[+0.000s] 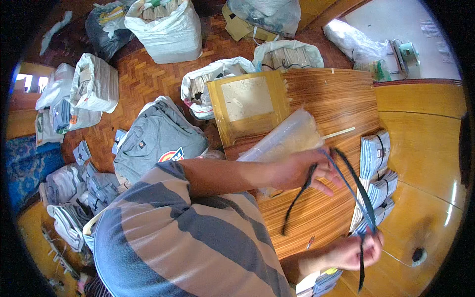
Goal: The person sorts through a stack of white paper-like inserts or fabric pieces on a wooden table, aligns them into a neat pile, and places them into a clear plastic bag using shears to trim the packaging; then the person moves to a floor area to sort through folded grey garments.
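Observation:
Between my two hands stretch a black fabric strip (357,184) and a thin blue strip (345,182). My left hand (315,169) holds their upper ends above the wooden table, its fingers partly spread and the strips looped about them. A loose black tail (295,204) hangs from that hand. My right hand (357,250) grips the lower ends with its fingers closed, and another black end dangles beneath it. Under and beyond my left hand lies a pile of clear plastic bags (289,133). A pen (310,241) rests on the table near my right forearm.
The striped wooden table (326,104) carries a taped cardboard piece (247,101) and a pale ruler (340,132). Tied stacks of folded clothes (377,153) line its right edge. White sacks (166,37) stand on the parquet floor; grey shirts (156,133) are heaped at left.

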Available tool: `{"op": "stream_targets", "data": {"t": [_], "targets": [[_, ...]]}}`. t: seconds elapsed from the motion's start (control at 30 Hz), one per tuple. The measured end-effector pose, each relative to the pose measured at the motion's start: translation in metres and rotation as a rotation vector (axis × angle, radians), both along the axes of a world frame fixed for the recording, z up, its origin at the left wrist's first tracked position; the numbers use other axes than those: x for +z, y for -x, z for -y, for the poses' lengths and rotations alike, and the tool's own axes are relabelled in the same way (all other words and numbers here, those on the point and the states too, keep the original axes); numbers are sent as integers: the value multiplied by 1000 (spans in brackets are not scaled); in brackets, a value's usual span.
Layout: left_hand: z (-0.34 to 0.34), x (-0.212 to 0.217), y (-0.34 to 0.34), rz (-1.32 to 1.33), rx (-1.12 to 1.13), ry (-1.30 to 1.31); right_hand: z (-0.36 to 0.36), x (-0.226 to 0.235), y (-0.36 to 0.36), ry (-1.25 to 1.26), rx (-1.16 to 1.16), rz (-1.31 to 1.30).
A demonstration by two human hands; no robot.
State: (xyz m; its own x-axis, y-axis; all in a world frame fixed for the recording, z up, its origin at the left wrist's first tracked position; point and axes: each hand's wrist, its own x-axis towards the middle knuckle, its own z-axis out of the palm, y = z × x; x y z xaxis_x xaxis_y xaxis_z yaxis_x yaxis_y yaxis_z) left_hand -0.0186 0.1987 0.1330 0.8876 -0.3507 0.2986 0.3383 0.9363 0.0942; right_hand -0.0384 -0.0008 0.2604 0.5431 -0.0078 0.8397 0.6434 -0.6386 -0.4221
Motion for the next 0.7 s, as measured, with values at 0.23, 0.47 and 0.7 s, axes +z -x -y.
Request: {"op": "stream_targets", "data": {"t": [0.23,0.47,0.7], "targets": [[-14,-2,30,194,720,-1090,-75,-69,2,620,361,-296],[-164,18,-6,-339,1098,-1201,-71,-75,1,316,500,-434],[-301,1,-57,-61,1491,-273,-29,-190,22,-125,252,-901]]}}
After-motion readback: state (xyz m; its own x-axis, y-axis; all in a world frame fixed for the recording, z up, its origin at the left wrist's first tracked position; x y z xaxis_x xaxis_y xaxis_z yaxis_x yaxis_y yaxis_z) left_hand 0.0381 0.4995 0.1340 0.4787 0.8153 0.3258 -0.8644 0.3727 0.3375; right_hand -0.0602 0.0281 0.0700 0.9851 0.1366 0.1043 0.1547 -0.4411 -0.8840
